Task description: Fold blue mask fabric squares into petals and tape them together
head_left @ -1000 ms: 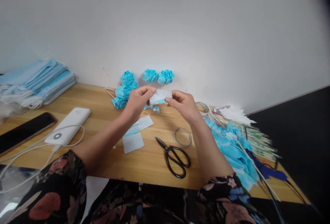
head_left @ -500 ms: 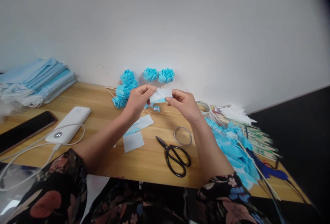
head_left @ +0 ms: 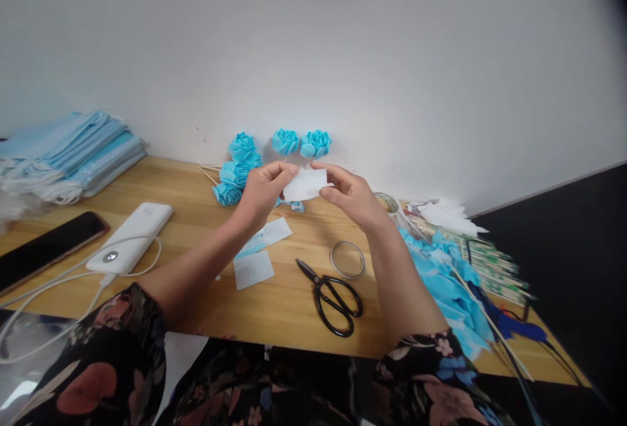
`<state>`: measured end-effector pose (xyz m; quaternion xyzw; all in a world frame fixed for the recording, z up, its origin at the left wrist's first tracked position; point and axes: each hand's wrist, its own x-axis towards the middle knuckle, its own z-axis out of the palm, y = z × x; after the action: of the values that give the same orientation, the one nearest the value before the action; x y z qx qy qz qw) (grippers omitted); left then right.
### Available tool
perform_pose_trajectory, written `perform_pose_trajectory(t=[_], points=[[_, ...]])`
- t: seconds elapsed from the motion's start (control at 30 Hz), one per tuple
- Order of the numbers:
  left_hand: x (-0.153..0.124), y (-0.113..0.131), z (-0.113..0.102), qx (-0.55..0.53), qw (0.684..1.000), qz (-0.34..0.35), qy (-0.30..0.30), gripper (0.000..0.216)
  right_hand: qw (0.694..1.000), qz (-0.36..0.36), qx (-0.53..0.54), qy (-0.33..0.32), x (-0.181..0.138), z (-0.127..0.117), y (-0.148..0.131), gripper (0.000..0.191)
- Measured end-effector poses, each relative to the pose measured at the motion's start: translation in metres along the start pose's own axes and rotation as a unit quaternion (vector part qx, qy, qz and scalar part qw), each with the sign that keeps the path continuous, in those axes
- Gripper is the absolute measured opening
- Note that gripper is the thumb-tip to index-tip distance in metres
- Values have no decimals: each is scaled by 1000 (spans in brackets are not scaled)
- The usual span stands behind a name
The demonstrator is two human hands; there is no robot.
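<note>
Left hand (head_left: 261,194) is pinching a white fabric rectangle (head_left: 304,185) mid-frame; right hand (head_left: 356,198), grip unclear, is seemingly shaping its edge, next needing even tension.

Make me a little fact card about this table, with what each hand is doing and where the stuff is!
Left hand: fingers pinch a white piece
Right hand: fingers at the piece's other end; hard to tell how firmly they hold
Table: wood
Flowers: blue, at the back near the wall
Scissors: black handles, lying beside a thin ring
Masks: blue pile, far left
Phone: left side, beside a white power bank
</note>
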<state>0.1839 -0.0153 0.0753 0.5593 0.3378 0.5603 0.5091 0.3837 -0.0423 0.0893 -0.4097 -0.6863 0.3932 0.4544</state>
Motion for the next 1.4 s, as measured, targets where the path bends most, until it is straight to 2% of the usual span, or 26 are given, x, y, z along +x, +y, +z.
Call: perform_pose_trajectory(t=[0.13,0.27,0.37,0.43,0.53,0.67,0.93,1.17,1.4], points=[[-2,-2,1,25,1000,17,-8,30,999,-5,-24,47,0,2,1,49],[-3,0,3,38,999,25,-14,31,996,-5,-13,88,1,6,2,29],[-3,2,5,41,997,24,-53,31,991,-33,-3,130,2,7,2,16],[-2,1,6,51,995,16,-82,39,988,-58,7,141,2,7,1,12],[-1,-2,5,70,993,17,-97,35,988,-83,10,128,2,6,-3,9],[0,-6,2,62,995,50,-53,17,990,-115,0,84,-1,6,-4,6],[0,1,3,13,998,54,-26,20,992,-119,-15,49,-2,4,2,7],[1,0,2,9,998,59,-26,21,991,-130,-6,41,-1,4,2,8],[-2,4,3,29,998,49,-24,20,993,-107,-13,45,-2,5,-4,7]])
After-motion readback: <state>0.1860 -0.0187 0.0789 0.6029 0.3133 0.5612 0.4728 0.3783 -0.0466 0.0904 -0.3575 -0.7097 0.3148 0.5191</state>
